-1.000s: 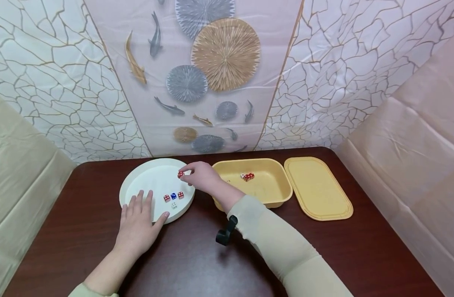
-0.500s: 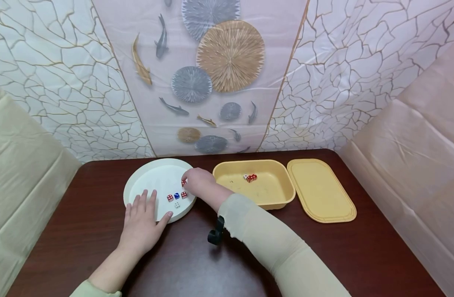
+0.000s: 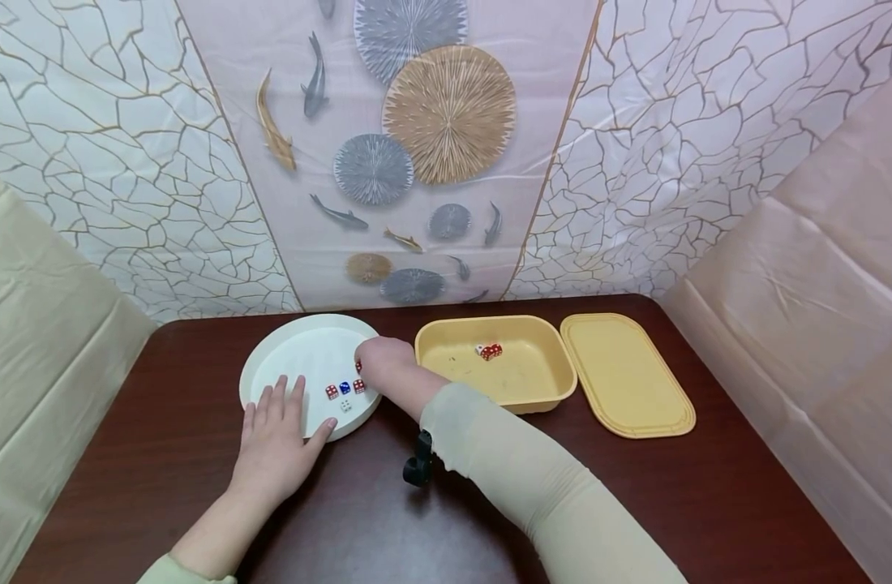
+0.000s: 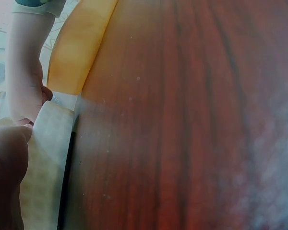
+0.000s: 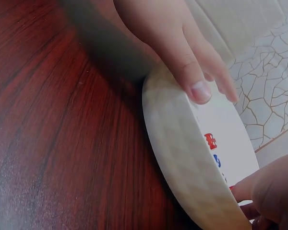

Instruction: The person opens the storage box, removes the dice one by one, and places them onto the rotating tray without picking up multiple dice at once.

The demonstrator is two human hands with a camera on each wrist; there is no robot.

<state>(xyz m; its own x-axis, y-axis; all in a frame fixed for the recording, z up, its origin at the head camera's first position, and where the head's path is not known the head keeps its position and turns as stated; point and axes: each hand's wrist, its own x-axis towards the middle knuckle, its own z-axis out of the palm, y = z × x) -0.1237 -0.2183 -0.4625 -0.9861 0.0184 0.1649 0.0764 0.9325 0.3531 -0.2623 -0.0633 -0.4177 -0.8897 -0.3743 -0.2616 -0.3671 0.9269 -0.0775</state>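
Observation:
In the head view my right hand (image 3: 388, 365) reaches over the right side of a round white tray (image 3: 271, 345) and pinches a red die (image 3: 358, 367), mostly covered by the fingers. Just nearer lie another red die (image 3: 358, 387), a blue die (image 3: 345, 388) and a further red die (image 3: 332, 392) in a row, with a white die (image 3: 346, 405) in front of them. My left hand (image 3: 274, 446) lies spread over the tray's near-left edge. Its thumb touches the rim in the right wrist view, where the right fingers (image 5: 245, 189) show at the lower right.
Right of the tray stands a yellow box (image 3: 504, 389) holding a small cluster of red and white dice (image 3: 487, 352). Beside the box lies a flat yellow lid (image 3: 628, 377). Everything rests on a dark red-brown table (image 3: 329, 519), with patterned cloth (image 3: 446, 243) hanging behind it.
My right hand has come down and nearer to the front with the red die, toward the row of dice. The left hand has stayed on the tray's edge.

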